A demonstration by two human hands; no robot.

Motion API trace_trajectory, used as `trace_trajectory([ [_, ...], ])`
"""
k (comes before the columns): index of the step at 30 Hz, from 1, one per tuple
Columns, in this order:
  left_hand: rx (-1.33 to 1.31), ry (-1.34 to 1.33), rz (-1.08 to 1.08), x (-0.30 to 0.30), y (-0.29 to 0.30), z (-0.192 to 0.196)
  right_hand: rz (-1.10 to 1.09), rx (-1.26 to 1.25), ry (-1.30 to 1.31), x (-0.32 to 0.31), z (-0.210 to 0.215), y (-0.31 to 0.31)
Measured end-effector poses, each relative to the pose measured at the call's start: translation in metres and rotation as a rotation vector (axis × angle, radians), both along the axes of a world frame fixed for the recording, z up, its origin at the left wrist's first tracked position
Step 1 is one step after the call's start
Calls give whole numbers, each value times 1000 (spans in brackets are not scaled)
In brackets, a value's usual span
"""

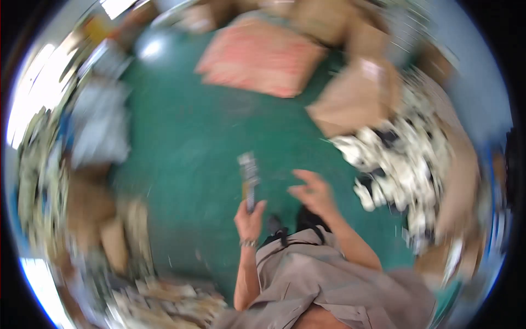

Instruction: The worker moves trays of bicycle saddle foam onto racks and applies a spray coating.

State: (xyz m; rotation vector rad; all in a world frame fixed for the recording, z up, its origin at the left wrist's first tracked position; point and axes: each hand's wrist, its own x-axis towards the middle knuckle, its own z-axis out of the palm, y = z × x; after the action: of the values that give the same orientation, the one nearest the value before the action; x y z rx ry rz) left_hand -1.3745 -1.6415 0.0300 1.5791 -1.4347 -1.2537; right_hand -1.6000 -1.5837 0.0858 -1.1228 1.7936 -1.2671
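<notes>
The picture is blurred by motion. My left hand (250, 219) grips the lower end of a long, narrow grey and orange object (249, 178) that points away from me over the green floor (186, 142). A bracelet sits on that wrist. My right hand (313, 192) hovers just to the right of it with the fingers spread and nothing in them. Below the hands I see my beige clothes (318, 279) and dark shoes (307, 218).
A pink, woven-looking sack (260, 57) lies on the floor ahead. Brown cardboard boxes (356, 96) stand at the right, beside a pile of white and black small items (405, 159). More boxes (90, 211) and mixed clutter (164, 299) line the left and lower left.
</notes>
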Motion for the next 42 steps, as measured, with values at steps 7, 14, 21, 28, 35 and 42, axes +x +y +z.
trace_trajectory([
  [7, 74, -44, 247, -92, -76, -72, 280, 564, 190, -355, -302, 98],
  [14, 250, -220, 751, -163, -30, -134, 1000, 483, 580, -518, -308, -103],
  [21, 431, -279, 625, -309, -63, -157, 735, 173, 460, -557, -186, -385],
  [28, 389, -356, 410, -380, -209, -233, 899, 278, 310, -490, -173, -531],
  [35, 202, -145, 184, -548, -471, -195, 460, 782, 521, -761, -225, -499],
  [42, 320, 102, 197, -672, -641, -154, 152, 889, 394, -922, -220, -517],
])
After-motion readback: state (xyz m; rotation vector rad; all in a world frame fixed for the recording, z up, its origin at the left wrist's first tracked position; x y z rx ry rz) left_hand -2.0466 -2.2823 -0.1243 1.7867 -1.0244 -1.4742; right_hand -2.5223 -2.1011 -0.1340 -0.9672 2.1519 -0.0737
